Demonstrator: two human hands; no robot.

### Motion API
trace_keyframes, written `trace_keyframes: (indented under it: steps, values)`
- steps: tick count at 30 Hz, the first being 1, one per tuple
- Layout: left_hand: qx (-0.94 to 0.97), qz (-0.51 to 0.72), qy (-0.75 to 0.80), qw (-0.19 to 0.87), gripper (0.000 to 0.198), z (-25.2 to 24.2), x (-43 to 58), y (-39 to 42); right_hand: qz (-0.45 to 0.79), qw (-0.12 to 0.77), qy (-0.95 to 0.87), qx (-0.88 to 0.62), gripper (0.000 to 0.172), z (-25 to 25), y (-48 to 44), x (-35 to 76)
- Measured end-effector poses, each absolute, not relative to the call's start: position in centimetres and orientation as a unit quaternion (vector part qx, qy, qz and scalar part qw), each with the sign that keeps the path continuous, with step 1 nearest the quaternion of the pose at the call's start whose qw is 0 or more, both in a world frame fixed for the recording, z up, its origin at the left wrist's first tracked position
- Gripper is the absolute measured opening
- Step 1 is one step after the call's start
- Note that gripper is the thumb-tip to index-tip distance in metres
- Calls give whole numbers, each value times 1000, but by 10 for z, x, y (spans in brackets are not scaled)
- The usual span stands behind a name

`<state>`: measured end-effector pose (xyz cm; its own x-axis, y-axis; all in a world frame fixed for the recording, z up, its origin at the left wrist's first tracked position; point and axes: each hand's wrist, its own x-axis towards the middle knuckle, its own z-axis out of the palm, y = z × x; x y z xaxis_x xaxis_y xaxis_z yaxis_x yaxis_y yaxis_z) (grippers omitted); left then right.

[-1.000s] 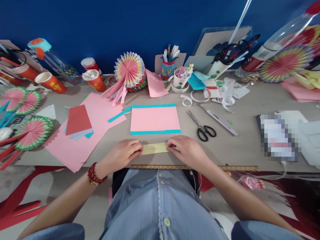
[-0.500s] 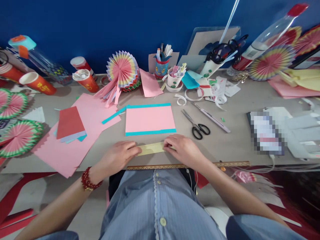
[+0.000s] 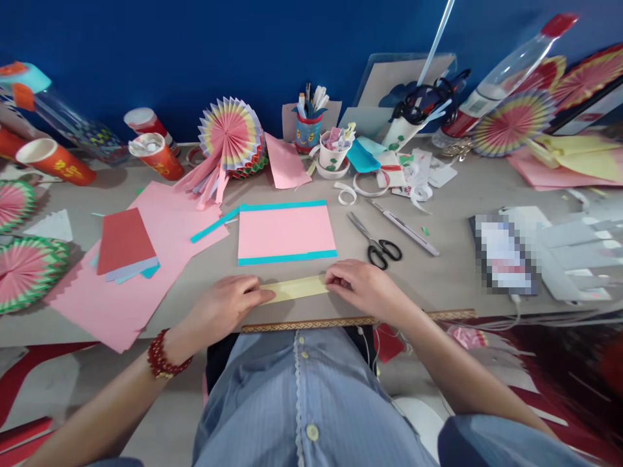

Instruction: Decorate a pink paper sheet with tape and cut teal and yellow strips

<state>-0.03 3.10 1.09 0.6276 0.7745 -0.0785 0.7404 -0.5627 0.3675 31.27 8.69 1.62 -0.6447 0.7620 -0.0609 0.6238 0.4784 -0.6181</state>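
A narrow yellow paper strip lies on the table near its front edge, just below a pink sheet with blue bands along its top and bottom. My left hand pinches the strip's left end, fingers together. At the right end, my right hand has its fingertips curled and closed on the strip. Black-handled scissors lie partly open right of the pink sheet, beside a white cutter knife. A thin blue strip rests left of the sheet.
Large pink papers lie at the left under a red sheet. A folded paper fan, a pen cup and paper cups stand along the back. A phone lies at the right; a patterned ruler runs along the front edge.
The whole view has shifted, so most things appear slightly further left. My right hand has moved outward along the yellow strip, and more of the strip shows between my hands.
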Motion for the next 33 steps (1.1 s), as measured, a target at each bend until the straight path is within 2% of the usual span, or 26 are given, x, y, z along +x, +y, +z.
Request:
trace_keyframes:
  steps: [8,14,18,21,29,33]
  values:
    - [883,40,429,186,35,9,-1,30,306,107,-856,-402,16,15,88,311]
    - [897,30,421,133,39,7,-1,26,248,120,-881,-386,11,10,82,316]
    - [919,36,384,75,54,7,-1,24,136,118,-916,-358,27,5,72,314]
    - [932,15,357,62,57,11,2,24,53,108,-944,-308,41,5,64,307]
    - [939,-7,338,62,49,18,12,26,-18,75,-963,-259,26,11,57,287]
    - [938,1,343,51,49,16,1,16,-12,55,-963,-264,32,12,56,287]
